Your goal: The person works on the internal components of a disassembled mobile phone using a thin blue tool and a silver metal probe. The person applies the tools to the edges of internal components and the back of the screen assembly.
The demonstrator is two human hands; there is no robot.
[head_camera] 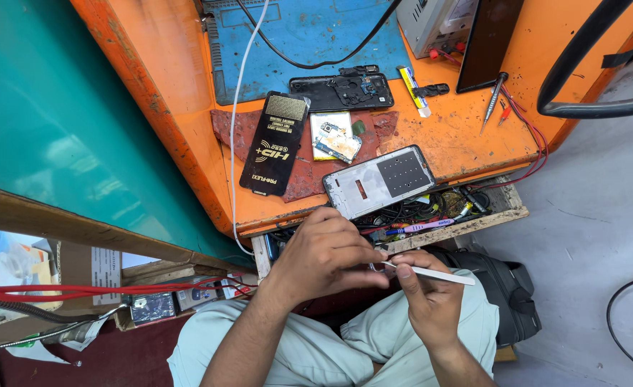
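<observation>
Both hands work low over the lap, left hand (323, 254) and right hand (424, 287) touching, right holding a white tool (431, 273). Straight ahead the open drawer (495, 215) blocks the way, packed with wires and tools. Above it the phone frame (379, 180) overhangs the orange bench (467, 143) edge. Bench middle crowded: black flat pack (275, 143), circuit board (334, 136), black back cover (341, 92), all close together. Open bench surface right of the frame, up to the screwdriver (493, 100) and red leads (528, 143). White cable (236, 143) runs down the left edge. Bag (510, 294) close by the right knee; bare floor (603, 215) further right.
</observation>
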